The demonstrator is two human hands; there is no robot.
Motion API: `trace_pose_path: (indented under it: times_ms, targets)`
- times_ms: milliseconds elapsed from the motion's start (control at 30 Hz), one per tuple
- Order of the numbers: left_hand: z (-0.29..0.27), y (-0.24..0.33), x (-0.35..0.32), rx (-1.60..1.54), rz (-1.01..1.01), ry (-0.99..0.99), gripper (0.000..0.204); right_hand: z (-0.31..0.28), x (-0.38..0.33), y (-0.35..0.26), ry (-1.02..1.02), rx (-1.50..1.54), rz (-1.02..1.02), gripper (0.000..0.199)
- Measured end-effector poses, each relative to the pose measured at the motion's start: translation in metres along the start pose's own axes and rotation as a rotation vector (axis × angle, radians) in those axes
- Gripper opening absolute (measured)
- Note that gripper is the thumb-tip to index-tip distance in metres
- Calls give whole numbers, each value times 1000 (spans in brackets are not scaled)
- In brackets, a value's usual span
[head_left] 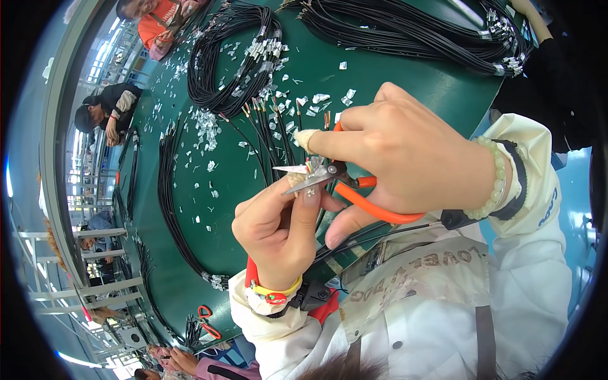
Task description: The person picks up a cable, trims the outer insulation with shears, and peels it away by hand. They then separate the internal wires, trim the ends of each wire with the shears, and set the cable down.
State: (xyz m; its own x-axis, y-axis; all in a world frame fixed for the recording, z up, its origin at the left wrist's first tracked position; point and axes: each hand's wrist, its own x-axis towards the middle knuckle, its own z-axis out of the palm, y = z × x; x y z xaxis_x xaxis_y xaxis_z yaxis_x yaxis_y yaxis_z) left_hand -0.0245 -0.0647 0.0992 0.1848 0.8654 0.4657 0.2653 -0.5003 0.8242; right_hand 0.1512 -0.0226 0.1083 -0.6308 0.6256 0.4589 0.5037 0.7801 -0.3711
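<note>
One broad, dark-green tabletop [443, 88] is filling the middle of the frame, and we are seeing black cables lying across it. A thick bundle of black cables [405, 38] is stretching over the upper right, a looped coil of black cables [197, 69] is lying at the upper centre-left, and a long curved bundle of black cables [166, 183] is running down left of centre. At the upper left, a person in an orange top [161, 28] is leaning near the table's edge.

Right of centre, we are watching the right hand [411, 158] curling its fingers and thumb around orange-handled metal scissors [342, 174], whose blades are standing partly apart. At the centre, the left hand [278, 228] is pinching its thumb and fingertips firmly together on a small crumpled piece of clear plastic [315, 171], which is sitting right at the blades; we are unable to tell whether a cable is running through that pinch. A pale-green bead bracelet [497, 177] is circling the right wrist. Smallest of all, shiny clear plastic scraps [206, 130] are littering the table at the upper left of centre.
</note>
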Motion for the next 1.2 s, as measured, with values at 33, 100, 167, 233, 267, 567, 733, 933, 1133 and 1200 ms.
trace_pose_path:
  times_ms: [33, 100, 167, 233, 267, 567, 733, 933, 1133, 1200]
  targets:
    - [-1, 0, 0, -18, -3, -4, 14, -2, 1, 0, -53, -1, 7, 71]
    - [-2, 1, 0, -86, -56, -46, 14, -6, 1, 2, -105, -3, 17, 77]
    - [-5, 2, -1, -220, -160, -127, 15, -9, 0, 4, -90, 17, 12, 74]
    - [-9, 4, -2, -319, -201, -128, 15, -11, 0, 11, -84, 26, 7, 72]
    - [-11, 4, -2, -419, -242, -131, 15, -9, -1, 20, -87, 130, 61, 66]
    - [-1, 6, 3, -310, -339, -43, 15, 6, -1, 16, 208, 1171, 296, 31]
    - [6, 1, 2, -107, -251, -44, 13, 7, 2, 12, 129, 983, 206, 31]
    - [12, -17, -4, 358, 62, 34, 9, 15, -3, 12, 129, 1004, 267, 31]
    - [20, -20, -3, 736, 457, 134, 15, 12, -10, 10, 55, 1066, 372, 28]
    - [20, -20, -6, 643, 387, 90, 13, 15, -12, 12, 71, 1077, 330, 28]
